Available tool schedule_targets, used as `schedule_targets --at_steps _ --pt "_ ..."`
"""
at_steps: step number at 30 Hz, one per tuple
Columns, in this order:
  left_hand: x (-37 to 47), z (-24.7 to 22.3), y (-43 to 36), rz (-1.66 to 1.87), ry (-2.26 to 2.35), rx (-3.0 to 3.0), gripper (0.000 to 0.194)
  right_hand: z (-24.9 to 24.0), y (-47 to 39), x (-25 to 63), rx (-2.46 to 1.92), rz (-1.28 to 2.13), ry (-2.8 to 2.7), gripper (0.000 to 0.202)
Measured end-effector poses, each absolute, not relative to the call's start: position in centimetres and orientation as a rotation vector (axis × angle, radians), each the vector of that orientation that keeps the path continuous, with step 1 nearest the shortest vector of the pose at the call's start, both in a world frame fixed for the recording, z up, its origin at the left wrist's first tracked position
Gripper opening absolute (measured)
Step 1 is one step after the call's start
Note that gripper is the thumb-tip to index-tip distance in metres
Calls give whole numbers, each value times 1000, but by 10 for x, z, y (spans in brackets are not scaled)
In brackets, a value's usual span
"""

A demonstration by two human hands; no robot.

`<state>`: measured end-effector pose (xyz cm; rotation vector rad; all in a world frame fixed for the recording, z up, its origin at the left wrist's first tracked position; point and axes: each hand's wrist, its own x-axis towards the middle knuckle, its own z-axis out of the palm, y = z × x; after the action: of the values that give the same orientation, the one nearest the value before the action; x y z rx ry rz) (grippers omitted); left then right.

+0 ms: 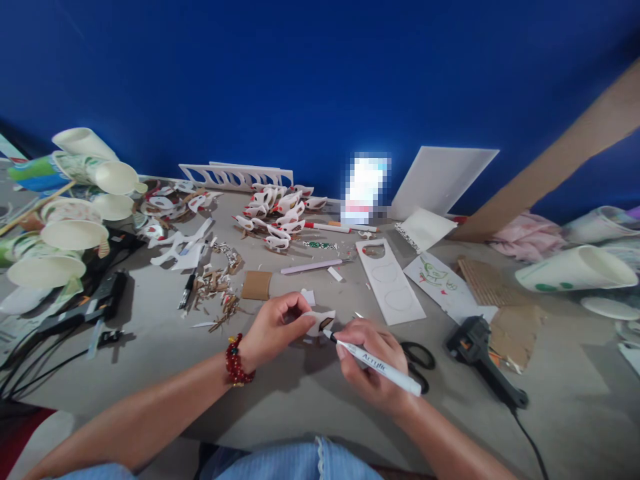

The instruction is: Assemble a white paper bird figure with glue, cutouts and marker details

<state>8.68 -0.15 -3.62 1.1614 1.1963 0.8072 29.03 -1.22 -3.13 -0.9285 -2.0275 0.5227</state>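
Between the thumb and fingers of my left hand (283, 325) is a small white bird-shaped cutout (316, 323) with a dark brown patch. My right hand (373, 357) grips a white acrylic marker (383, 368), its tip at the cutout's patch. Black-handled scissors (420, 363) lie beside my right hand, partly hidden by it. A small brown cardboard square (257, 285) rests beyond my left hand. Farther back sits a pile of similar white bird pieces (280, 213) with red and brown marks. A white board (390, 283) with drawn outlines lies to the right.
A glue gun (483, 360) with a trailing cord lies at right. Paper cups (575, 270) stand on both sides. Cardboard scraps (215, 283) and a lilac craft knife (311, 267) lie mid-table. A lit phone (365, 189) leans on the blue wall, near a cardboard strip (550, 153).
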Motion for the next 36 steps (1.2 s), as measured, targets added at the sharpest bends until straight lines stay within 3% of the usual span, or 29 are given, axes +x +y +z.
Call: schedule_targets --at_steps 36 --pt "87 -37 -3 809 1192 1140 26 -32 -13 291 -980 490 -2015 10"
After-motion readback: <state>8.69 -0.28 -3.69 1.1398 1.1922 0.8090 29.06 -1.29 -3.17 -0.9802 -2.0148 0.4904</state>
